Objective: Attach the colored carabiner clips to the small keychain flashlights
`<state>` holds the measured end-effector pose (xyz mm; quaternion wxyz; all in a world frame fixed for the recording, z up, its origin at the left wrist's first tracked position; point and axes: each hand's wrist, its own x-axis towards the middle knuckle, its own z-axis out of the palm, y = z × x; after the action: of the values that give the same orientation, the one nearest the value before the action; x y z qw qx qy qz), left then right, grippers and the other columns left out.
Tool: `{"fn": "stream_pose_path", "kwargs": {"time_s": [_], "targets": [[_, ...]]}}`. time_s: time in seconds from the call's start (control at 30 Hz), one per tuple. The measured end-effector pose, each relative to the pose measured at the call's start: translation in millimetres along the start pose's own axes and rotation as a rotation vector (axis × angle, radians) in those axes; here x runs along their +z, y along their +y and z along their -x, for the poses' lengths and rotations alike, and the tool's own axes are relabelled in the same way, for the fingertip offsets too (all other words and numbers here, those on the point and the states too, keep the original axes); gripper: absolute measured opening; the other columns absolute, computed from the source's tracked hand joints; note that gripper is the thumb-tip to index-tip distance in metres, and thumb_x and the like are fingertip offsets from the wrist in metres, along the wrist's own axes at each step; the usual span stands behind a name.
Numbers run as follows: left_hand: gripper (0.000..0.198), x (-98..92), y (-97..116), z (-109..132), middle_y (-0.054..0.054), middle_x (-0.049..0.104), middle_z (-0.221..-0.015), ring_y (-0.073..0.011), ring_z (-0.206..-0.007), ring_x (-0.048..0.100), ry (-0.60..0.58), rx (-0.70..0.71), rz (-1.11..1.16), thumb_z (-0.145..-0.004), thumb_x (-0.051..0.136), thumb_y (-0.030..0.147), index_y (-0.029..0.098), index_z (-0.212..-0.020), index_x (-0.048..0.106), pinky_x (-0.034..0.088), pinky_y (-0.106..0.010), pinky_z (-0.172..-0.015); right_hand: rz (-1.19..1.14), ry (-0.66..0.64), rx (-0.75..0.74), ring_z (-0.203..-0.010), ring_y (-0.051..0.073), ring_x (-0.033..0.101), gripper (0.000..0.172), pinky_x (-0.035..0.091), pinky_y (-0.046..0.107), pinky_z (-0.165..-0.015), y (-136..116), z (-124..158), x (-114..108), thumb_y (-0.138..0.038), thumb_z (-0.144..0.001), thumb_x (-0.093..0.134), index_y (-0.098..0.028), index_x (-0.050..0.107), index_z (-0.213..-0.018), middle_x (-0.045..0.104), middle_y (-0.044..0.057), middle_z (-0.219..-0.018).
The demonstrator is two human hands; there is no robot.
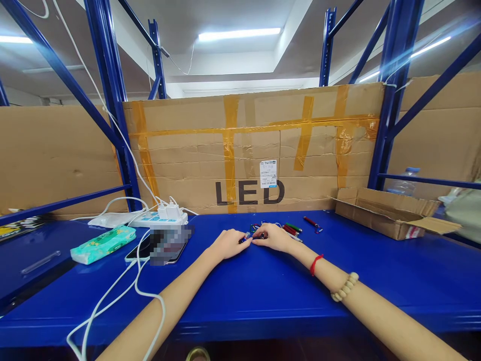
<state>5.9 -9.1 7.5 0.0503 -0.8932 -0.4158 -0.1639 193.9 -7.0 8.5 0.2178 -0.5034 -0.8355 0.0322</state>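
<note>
Both hands meet near the middle of the blue table. My left hand has its thumb and fingers pinched on a small blue item that is too small to name. Close against it, my right hand is curled, fingertips together over something dark and mostly hidden. Behind and beside the right hand lie several thin pen-like items, among them a green one and a red one. Farther right, a dark red one with a small blue clip lies apart.
On the left are a green tissue pack, phones, a white power strip and white cables, one passing over the left forearm. An open cardboard box stands at the right. A taped cardboard sheet closes the back.
</note>
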Motion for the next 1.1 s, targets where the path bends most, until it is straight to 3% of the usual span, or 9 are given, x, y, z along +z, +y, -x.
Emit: {"fn": "stream_pose_path", "kwargs": {"time_s": [0.17,0.33,1.1], "targets": [[0.039,0.0,0.2,0.0,-0.004,0.066,-0.068,-0.02,-0.068,0.062,0.0,0.003,0.0,-0.091,0.035,0.04,0.019,-0.065,0.056,0.03,-0.025,-0.053,0.027,0.03,-0.026,-0.086,0.019,0.062,0.018,0.044,0.027,-0.077,5.4,-1.3,0.1,-0.035,-0.078,0.062,-0.024,0.074,-0.087,0.069,0.004,-0.088],[0.04,0.3,0.4,0.3,-0.005,0.066,-0.068,-0.0202,-0.068,0.062,0.003,0.003,-0.003,-0.091,0.035,0.04,0.018,-0.064,0.056,0.03,-0.025,-0.053,0.055,0.036,-0.038,-0.089,0.019,0.06,0.017,0.044,0.033,-0.082,5.9,-2.2,0.5,-0.032,-0.079,0.063,-0.019,0.071,-0.086,0.068,0.005,-0.089],[0.039,1.4,-0.9,-0.7,-0.004,0.066,-0.068,-0.0191,-0.067,0.061,-0.004,-0.009,-0.002,-0.09,0.035,0.039,0.018,-0.064,0.056,0.026,-0.024,-0.051,0.01,0.018,-0.106,-0.08,0.015,0.06,0.018,0.048,0.034,-0.076,13.5,-6.3,9.1,-0.032,-0.082,0.061,-0.014,0.064,-0.083,0.065,0.002,-0.08]]}}
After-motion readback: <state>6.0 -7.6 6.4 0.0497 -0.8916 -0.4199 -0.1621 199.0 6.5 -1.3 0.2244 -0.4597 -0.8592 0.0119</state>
